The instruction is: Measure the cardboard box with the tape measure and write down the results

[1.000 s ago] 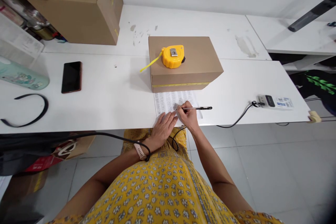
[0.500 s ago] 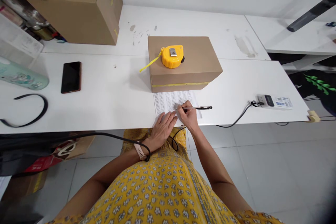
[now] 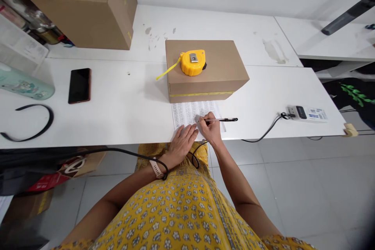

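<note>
Head camera, looking down at a white table (image 3: 123,113), with a brown box (image 3: 213,68) at mid-table as the landmark.

Flat on the table against the near side of the box: a printed sheet (image 3: 187,111), filled with fine rows of text.

On that sheet, just near of the box: right hand (image 3: 211,131), fingers pinched together and clamped on a black pen (image 3: 224,120). Tip down on the paper, barrel lying low and pointing rightward along the box's near face.

Just beside it and a little further from the box, at the sheet's near edge: left hand (image 3: 182,143), laid flat with fingers loosely apart, pressing the paper and gripping nothing. On that wrist a pale watch (image 3: 156,168), with a black cable (image 3: 129,151) looped close by.

On top of the box, toward its left end: yellow tape measure (image 3: 192,62), a short length of tape drawn out past the left edge.

Left of the box, well apart: dark phone (image 3: 79,85), face up. Further left still: pale green bottle (image 3: 23,86) on its side and a curved black strap (image 3: 43,125).

Behind and left of the box: large cartons (image 3: 88,11), stacked.

Right of the box, near the table's right end: small grey device (image 3: 306,113) with a label.
</note>
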A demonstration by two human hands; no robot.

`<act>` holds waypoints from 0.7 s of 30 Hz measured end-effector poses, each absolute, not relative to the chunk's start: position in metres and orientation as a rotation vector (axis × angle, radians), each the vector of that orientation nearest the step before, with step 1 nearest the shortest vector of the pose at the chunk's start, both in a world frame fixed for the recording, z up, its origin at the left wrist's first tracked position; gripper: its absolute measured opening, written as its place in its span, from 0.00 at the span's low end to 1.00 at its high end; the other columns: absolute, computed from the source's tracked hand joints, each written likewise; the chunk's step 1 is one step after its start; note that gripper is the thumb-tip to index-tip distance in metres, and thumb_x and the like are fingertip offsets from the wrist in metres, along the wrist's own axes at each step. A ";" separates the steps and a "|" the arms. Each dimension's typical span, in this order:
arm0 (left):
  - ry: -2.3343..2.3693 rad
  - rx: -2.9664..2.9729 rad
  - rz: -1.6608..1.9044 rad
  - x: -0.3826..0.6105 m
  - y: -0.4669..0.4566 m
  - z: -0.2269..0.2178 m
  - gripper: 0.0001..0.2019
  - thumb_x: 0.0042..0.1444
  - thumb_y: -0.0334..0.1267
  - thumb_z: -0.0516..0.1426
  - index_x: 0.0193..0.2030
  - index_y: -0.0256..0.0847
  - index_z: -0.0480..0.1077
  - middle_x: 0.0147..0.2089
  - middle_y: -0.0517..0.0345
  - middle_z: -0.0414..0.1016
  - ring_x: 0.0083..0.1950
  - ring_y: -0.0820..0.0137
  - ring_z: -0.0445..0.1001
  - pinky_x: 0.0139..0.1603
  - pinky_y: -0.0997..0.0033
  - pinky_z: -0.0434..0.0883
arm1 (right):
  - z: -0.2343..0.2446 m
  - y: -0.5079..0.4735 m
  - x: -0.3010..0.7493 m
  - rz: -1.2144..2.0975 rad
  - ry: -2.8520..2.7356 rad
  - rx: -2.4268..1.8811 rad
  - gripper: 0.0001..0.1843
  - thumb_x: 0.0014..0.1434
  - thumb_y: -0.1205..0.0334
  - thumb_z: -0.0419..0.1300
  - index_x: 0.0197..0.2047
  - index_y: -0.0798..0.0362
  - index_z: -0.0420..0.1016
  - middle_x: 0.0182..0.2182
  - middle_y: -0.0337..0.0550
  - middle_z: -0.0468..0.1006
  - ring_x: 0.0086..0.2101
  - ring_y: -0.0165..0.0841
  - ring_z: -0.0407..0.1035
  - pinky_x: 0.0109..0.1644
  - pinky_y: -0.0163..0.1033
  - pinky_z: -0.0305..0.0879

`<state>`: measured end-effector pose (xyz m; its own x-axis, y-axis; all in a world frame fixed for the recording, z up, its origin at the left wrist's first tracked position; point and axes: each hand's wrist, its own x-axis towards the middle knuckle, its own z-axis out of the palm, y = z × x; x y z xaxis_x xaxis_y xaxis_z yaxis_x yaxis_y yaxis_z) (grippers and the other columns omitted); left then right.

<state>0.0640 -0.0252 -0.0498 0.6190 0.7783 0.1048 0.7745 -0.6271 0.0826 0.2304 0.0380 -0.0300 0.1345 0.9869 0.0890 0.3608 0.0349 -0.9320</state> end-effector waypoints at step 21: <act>1.307 2.770 0.277 0.062 -0.025 -0.047 0.24 0.72 0.29 0.45 0.72 0.34 0.60 0.77 0.45 0.60 0.78 0.59 0.57 0.77 0.48 0.56 | -0.028 0.039 0.234 0.863 -1.363 -1.455 0.16 0.58 0.54 0.61 0.26 0.47 0.58 0.18 0.29 0.59 0.23 0.27 0.55 0.29 0.36 0.53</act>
<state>0.0621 -0.0252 -0.0466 0.6229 0.7708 0.1337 0.7588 -0.6369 0.1364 0.2340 0.0394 -0.0282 0.1364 0.9856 0.1003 0.3308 0.0501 -0.9424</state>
